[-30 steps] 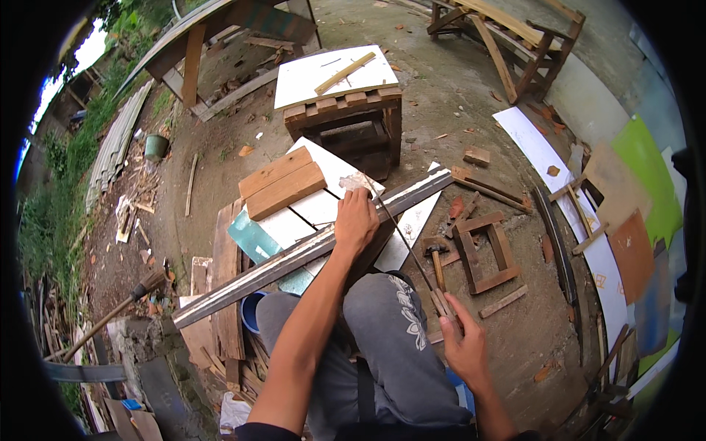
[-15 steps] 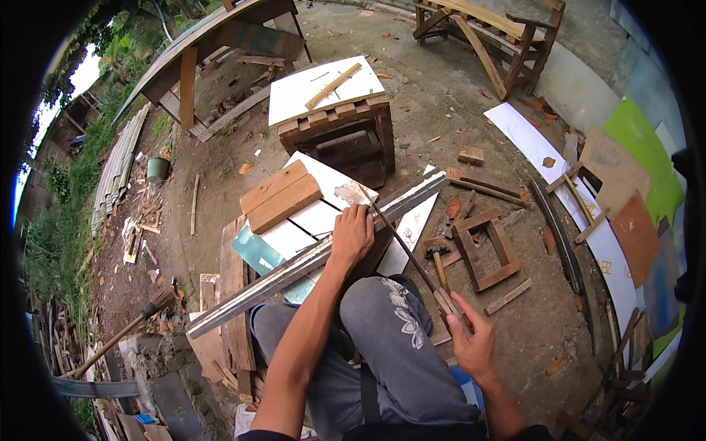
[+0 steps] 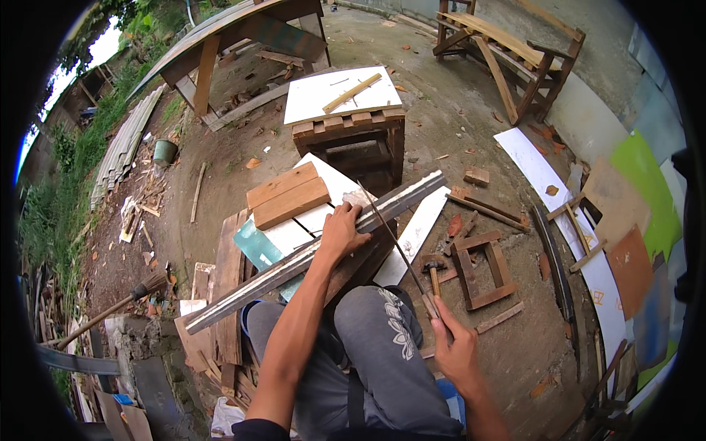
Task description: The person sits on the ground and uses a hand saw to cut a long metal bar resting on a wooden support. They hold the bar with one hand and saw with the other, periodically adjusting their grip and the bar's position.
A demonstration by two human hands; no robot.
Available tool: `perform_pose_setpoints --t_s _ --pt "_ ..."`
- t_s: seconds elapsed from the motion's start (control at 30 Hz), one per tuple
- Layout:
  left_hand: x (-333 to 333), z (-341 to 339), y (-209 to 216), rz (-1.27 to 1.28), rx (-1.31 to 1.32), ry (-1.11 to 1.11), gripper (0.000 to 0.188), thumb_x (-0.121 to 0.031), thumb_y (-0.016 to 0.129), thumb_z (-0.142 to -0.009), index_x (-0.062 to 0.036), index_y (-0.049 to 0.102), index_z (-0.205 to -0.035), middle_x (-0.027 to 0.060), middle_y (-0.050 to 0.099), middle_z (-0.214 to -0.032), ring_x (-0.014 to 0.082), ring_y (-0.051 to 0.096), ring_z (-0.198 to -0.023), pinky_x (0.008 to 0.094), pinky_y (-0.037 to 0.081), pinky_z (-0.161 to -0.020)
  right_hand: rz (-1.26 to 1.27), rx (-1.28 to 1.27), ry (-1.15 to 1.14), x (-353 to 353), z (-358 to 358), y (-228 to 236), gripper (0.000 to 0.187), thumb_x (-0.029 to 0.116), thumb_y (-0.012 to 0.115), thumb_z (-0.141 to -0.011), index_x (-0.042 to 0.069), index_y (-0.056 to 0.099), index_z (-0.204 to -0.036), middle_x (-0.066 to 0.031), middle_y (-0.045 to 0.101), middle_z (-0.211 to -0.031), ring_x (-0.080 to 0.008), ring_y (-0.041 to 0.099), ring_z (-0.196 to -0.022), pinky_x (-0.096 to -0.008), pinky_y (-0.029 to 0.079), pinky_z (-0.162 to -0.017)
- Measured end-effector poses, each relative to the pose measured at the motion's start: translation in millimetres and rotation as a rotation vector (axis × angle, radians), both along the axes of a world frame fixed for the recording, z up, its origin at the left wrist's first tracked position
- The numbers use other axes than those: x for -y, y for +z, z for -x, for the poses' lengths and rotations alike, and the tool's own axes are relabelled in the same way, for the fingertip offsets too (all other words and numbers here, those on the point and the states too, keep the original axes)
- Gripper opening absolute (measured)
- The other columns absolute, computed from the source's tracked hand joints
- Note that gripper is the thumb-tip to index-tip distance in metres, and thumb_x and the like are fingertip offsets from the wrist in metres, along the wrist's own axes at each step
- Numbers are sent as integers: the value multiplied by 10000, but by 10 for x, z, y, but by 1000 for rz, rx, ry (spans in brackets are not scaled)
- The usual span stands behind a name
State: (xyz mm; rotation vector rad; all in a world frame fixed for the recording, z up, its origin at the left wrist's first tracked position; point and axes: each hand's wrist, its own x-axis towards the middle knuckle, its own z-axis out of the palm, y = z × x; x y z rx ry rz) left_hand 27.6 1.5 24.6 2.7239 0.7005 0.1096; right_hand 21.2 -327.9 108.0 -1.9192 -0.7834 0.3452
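Observation:
A long grey-and-white strip (image 3: 246,291) lies slantwise above my knees, across white boards (image 3: 318,217) and a dark wooden block. My left hand (image 3: 342,231) presses on it near the middle, fingers curled over the far edge, thumb stretched to the side. In my right hand (image 3: 454,345) is the wooden handle of a handsaw (image 3: 403,253), seen nearly edge-on. Its thin blade crosses the strip just right of my left hand; its teeth are too fine to make out. A pair of brown wood blocks (image 3: 290,197) rests on the boards beyond the strip.
A hammer (image 3: 434,270) and a small wooden frame (image 3: 484,270) lie on the ground to the right. Ahead stands a wooden stand (image 3: 346,125) with a white top. A bench (image 3: 507,55) is far right, a broom (image 3: 147,285) left, and sheet panels (image 3: 573,220) line the right side.
My right hand and the saw handle have shifted slightly left. My left thumb now sticks out from the fingers. The whole view has tilted a little; the strip stays in place.

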Motion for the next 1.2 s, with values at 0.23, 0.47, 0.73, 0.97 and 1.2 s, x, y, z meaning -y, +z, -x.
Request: perform_pose_setpoints --t_s 0.23,0.47,0.73,0.97,1.2 --pt "81 -61 -308 -73 264 94 603 -321 723 -819 -90 542 -1346 178 552 -1185 348 533 -1122 484 423 -973 27 7 42 -319 -54 -83 399 99 536 -981 -39 553 -1355 -296 648 -1189 -397 677 -1062 -380 522 -844" --pt "169 -144 -428 -214 95 60 701 -511 725 -765 23 523 -1172 163 523 -1170 309 490 -1128 462 414 -892 200 151 47 -47 -91 5 442 71 553 -952 3 545 -1389 -275 692 -1030 -396 702 -839 -409 525 -737" --pt "235 -102 -410 -215 94 8 724 -472 810 -724 -41 509 -1221 119 514 -1131 278 493 -1107 428 417 -869 248 198 24 50 7 -56 451 44 569 -941 51 565 -1392 -247 705 -967 -344 708 -766 -397 526 -663" --pt "213 -78 -428 -290 95 -10 730 -507 794 -727 -45 517 -1219 113 513 -1134 278 501 -1099 420 424 -877 173 475 33 -868 -376 -744 460 139 610 -973 130 541 -1428 -191 619 -684 -344 607 -570 -439 469 -561" --pt "205 -76 -449 -325 115 -1 764 -523 820 -680 -39 521 -1191 93 520 -1129 259 509 -1104 402 439 -870 226 262 76 -145 -80 -469 489 52 621 -952 40 516 -1429 -230 684 -816 -344 686 -712 -402 510 -621"
